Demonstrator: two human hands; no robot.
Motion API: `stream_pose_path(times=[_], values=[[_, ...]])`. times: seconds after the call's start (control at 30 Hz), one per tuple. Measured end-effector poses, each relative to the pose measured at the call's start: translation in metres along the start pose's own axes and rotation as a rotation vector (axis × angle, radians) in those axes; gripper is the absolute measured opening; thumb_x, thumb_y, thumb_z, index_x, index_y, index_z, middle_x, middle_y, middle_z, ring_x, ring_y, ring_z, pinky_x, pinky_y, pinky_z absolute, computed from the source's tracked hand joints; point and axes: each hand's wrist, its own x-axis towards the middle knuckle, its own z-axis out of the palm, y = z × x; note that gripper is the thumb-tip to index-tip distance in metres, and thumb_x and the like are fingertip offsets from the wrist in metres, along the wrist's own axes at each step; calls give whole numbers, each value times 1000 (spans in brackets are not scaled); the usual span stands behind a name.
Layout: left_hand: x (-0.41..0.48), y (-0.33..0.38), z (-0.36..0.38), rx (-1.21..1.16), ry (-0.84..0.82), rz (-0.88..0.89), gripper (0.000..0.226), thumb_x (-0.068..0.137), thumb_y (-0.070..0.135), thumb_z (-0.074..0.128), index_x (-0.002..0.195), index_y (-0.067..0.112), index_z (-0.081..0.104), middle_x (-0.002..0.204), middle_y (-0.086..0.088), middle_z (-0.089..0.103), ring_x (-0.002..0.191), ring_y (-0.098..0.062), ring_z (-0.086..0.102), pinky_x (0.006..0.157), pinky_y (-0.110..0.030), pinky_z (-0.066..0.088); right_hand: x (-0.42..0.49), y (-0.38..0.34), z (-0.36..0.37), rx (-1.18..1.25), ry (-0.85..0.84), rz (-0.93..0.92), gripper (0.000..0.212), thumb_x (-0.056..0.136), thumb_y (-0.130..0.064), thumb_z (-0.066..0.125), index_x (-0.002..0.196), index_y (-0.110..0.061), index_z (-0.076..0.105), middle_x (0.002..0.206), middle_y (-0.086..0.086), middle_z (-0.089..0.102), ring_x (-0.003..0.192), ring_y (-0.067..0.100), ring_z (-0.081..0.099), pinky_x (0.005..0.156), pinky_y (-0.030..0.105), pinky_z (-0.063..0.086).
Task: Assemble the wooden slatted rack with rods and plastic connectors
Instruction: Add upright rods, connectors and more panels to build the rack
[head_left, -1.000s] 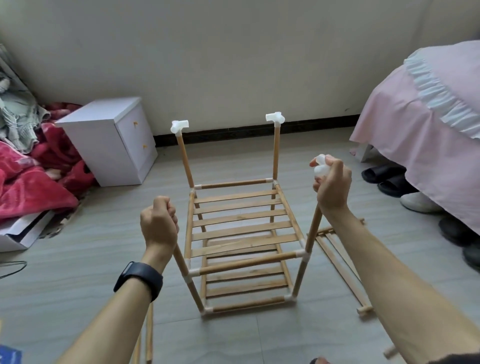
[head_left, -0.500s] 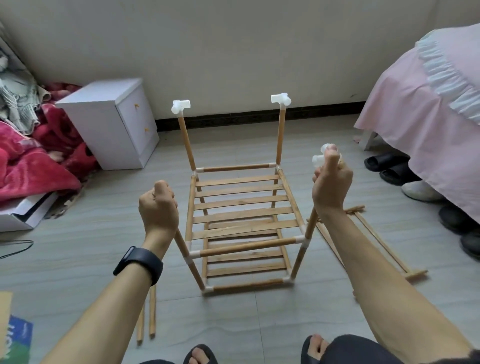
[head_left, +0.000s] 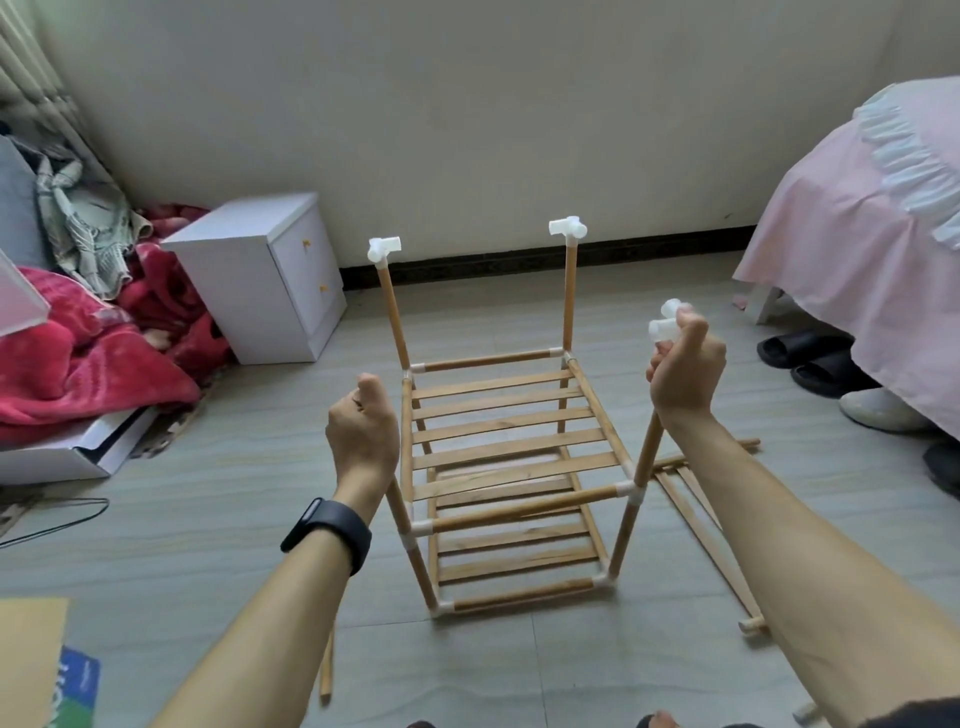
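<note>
The rack (head_left: 506, 447) stands upright, long posts pointing up. The left hand (head_left: 363, 436) and right hand (head_left: 685, 369) fingers clamp the near posts' tops.

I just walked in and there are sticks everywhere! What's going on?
A person is building a wooden rack on the floor. The left hand grips the top of the near left rod, and the right hand grips the top of the near right rod, where a white connector sticks out. The two far rods already wear connectors. A slatted panel lies beside it.
</note>
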Motion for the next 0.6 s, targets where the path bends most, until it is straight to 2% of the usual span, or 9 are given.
stream_pose_path(times=[0.17,0.27,0.3,0.33,0.37,0.4,0.47,0.53,0.6], values=[[0,-7,-8,-35,-60,13,61,88,68,32,61,15,43,55,-10,41,55,-24,42,59,-40,41,-11,-2,-1,-6,-16,32,50,82,-65,41,60,-22,46,43,-8,41,42,8,40,50,28,34],[-3,-3,-17,-25,-150,9,59,102,58,39,63,15,46,54,-5,47,53,-22,47,61,-40,45,-30,-3,-12,-125,-78,36,67,88,-78,33,69,-17,51,57,-4,47,53,11,46,58,27,40],[-4,-1,-21,17,-192,31,56,102,57,40,67,13,48,58,-5,53,56,-21,52,63,-38,48,-39,1,-16,-191,-97,21,67,91,-76,31,77,-14,52,67,0,50,61,12,49,63,29,42],[-4,0,-25,77,-228,62,53,99,58,42,73,13,51,66,-6,60,61,-21,58,65,-36,51,-51,8,-21,-249,-88,13,57,95,-68,37,85,-13,51,76,3,51,69,15,50,68,31,43],[-5,-6,-33,128,-252,87,49,96,61,45,82,14,53,76,-6,65,70,-21,63,67,-32,52,-64,20,-23,-310,-62,17,43,96,-55,48,94,-12,51,87,6,51,79,18,52,74,35,45],[-7,-10,-37,162,-270,119,46,94,63,48,90,17,53,85,-4,66,78,-17,64,67,-27,51,-77,27,-29,-375,-6,35,39,92,-46,56,104,-10,50,101,11,50,92,22,52,80,38,46],[-16,-32,-52,204,-235,136,46,92,69,51,101,24,52,94,6,64,85,-6,63,65,-16,47,-109,47,-33,-444,6,73,51,83,-38,62,119,-7,46,116,15,45,105,24,45,84,35,43],[-31,-63,-68,217,-168,121,43,89,67,51,104,27,53,95,11,62,84,-1,61,64,-14,47,-138,65,-29,-505,-180,65,41,86,-30,66,117,-10,50,113,7,47,107,20,45,86,32,41],[-50,-100,-85,253,-103,62,29,94,54,58,103,26,53,96,9,62,84,-4,62,66,-20,51,-160,83,-16,-626,-441,3,28,88,-18,71,111,-19,55,107,-2,52,107,21,50,91,38,44]])
